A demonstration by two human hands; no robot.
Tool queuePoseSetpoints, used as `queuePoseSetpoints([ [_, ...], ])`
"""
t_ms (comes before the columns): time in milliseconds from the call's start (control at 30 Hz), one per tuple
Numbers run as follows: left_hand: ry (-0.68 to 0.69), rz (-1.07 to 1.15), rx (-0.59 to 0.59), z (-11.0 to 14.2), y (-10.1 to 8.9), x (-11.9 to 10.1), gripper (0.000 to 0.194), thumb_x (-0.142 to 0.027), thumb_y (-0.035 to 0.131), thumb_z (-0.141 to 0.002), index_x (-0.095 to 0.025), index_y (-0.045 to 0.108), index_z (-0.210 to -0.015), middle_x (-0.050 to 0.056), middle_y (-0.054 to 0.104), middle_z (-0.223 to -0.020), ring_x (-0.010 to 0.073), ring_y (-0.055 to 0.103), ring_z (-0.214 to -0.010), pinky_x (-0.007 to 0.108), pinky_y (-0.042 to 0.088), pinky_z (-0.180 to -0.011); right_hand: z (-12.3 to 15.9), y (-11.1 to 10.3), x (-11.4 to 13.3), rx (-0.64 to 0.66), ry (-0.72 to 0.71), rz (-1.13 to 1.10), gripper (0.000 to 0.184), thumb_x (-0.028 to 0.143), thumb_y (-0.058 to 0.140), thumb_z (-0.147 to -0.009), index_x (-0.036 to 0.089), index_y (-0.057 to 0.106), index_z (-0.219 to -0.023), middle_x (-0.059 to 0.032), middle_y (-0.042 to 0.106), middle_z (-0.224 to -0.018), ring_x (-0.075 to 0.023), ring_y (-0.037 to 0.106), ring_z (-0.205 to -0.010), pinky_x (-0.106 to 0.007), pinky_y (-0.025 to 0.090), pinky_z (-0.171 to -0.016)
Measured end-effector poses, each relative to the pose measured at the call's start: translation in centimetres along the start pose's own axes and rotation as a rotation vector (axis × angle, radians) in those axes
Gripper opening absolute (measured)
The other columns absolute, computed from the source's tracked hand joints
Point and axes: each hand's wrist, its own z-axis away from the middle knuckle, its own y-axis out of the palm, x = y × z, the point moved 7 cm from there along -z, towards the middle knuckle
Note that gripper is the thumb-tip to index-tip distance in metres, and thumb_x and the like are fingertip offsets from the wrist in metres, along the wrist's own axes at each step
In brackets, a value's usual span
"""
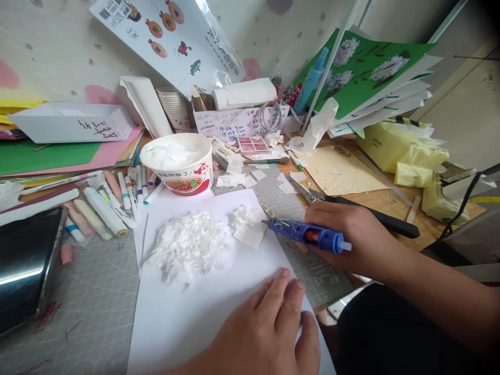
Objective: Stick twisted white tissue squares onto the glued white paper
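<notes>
My right hand (351, 229) is wrapped round a blue hot glue gun (289, 229), whose tip points left at a small pile of white paper pieces (248, 234). My left hand (269, 317) lies palm down on a white sheet of paper (230, 291), fingers stretched out and holding nothing. Left of the glue gun, a fluffy mound of crumpled white paper petals (191, 247) sits on the sheet. Behind it stands a white paper bowl (187, 179) with a printed noodle picture and white pieces inside. The glue gun's handle is hidden by my right hand.
Scissors (308, 190) with dark handles lie just beyond my right hand. Markers (125, 192) crowd the left side, near a black phone (29, 265). A grey cutting mat (94, 302) lies under the sheet. Further right are a tan board (344, 169) and a yellow tissue pack (402, 146).
</notes>
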Motion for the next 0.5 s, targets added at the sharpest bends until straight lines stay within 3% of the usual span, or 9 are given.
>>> queuePoseSetpoints([
  [233,-0.011,0.006,0.007,-0.1,-0.1,-0.2,0.018,-0.014,0.048,-0.086,-0.014,0.066,-0.089,0.011,0.073,-0.101,0.0291,0.068,-0.097,0.035,0.061,-0.076,-0.1,0.3,-0.5,-0.008,0.007,0.105,0.014,0.022,0.053,-0.077,0.018,0.051,-0.064,-0.0037,0.051,-0.07,-0.0158,0.049,-0.064,-0.028,0.034,-0.058],
  [500,-0.011,0.009,-0.009,-0.2,-0.3,-0.1,0.017,-0.015,0.05,-0.085,-0.014,0.067,-0.088,0.011,0.073,-0.1,0.0297,0.069,-0.097,0.035,0.061,-0.077,0.9,0.4,0.2,0.049,-0.042,-0.002,0.006,0.021,0.053,-0.076,0.018,0.052,-0.071,-0.0029,0.054,-0.073,-0.0147,0.049,-0.065,-0.028,0.033,-0.059],
])
